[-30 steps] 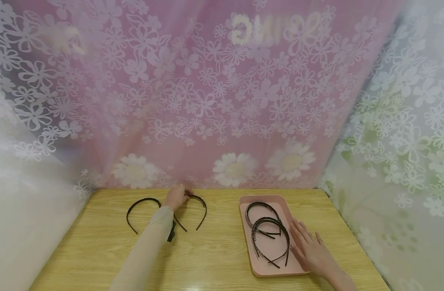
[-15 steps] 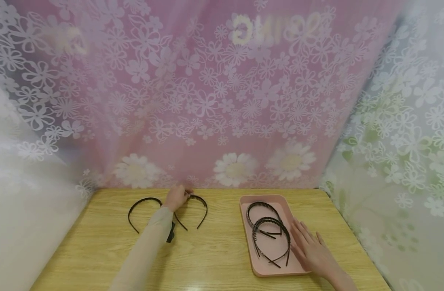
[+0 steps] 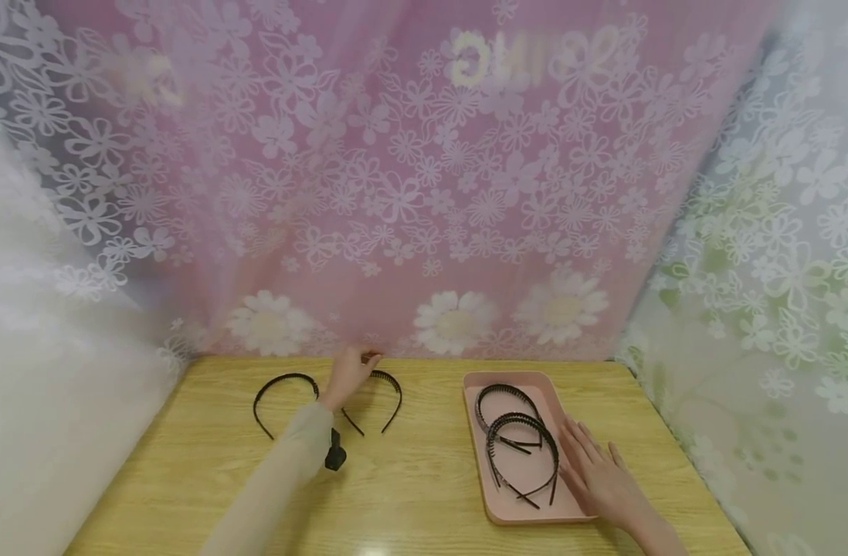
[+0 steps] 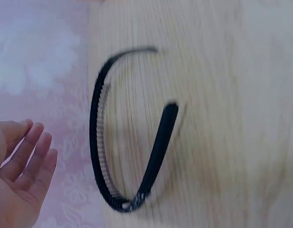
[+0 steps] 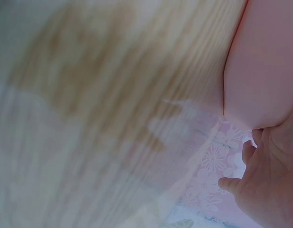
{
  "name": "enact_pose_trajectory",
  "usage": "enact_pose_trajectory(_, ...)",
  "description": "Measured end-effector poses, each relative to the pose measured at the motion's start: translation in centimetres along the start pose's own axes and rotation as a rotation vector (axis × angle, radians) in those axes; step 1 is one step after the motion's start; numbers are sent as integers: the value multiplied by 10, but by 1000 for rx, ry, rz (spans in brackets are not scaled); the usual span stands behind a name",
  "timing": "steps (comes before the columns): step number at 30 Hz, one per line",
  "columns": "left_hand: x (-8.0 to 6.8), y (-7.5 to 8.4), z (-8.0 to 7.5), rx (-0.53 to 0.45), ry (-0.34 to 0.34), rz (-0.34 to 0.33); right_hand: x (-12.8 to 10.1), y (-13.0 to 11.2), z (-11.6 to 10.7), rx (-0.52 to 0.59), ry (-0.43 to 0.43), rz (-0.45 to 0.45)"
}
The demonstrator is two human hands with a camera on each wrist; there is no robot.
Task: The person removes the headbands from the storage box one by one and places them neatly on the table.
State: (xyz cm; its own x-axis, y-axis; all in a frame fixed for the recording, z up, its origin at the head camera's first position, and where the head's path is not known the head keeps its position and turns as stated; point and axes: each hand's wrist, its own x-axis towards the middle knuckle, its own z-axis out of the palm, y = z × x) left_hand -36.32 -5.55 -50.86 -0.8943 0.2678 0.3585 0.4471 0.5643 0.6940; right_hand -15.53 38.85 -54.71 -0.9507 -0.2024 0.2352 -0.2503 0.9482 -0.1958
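Observation:
My left hand (image 3: 349,376) is over the back edge of the table, just behind a black toothed headband (image 3: 399,398). In the left wrist view that headband (image 4: 94,137) lies on the wood, and the hand (image 4: 23,175) is apart from it, fingers loosely bent and holding nothing. Another black headband (image 3: 257,401) lies to the left, partly covered by my forearm. My right hand (image 3: 605,480) rests with straight fingers along the right wall of a pink tray (image 3: 570,506). Inside the tray, several black headbands (image 3: 555,455) overlap.
The wooden table (image 3: 410,479) ends at a pink floral curtain (image 3: 368,232) behind it. Pale floral sheets (image 3: 778,309) hang on both sides. A small black device (image 3: 336,452) shows beside my left wrist.
My left hand has let go of the headband, which stays on the table, and has lifted slightly back and away. My right hand keeps its place at the tray. The head view has shifted a little.

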Motion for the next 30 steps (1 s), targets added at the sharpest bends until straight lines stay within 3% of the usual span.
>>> enact_pose_trajectory(13, -21, 29, 16, -125, -84, -45, 0, 2, 1, 7, -11, 7)
enact_pose_trajectory(23, -24, 51, 32, -200, -148, -16, -2, 2, 0, 1, 16, -17)
enact_pose_trajectory(30, -24, 71, 46, -227, -185, -36, -2, 2, 1, 11, 26, -27)
